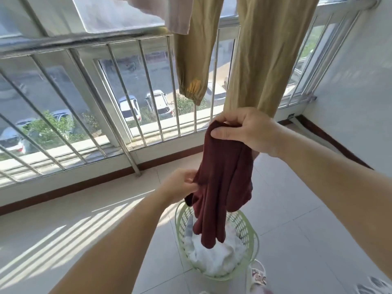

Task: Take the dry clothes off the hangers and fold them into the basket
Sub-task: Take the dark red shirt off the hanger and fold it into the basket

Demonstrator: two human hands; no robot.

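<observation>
Both hands hold one maroon garment (222, 187), hanging long-axis vertical directly over the green basket (252, 240). Right hand (246, 130) pinches the top edge; left hand (180, 183) grips a lower side fold, nearer the basket. White laundry (212, 257) already lies inside. Basket stands on pale floor tiles (84, 230); khaki trousers (265, 49) hang above, by barred windows (106, 92).

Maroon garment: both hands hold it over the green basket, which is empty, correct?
Not quite. The head view shows both hands, left and right, holding the maroon garment over the green basket, but the basket already holds white laundry.
</observation>
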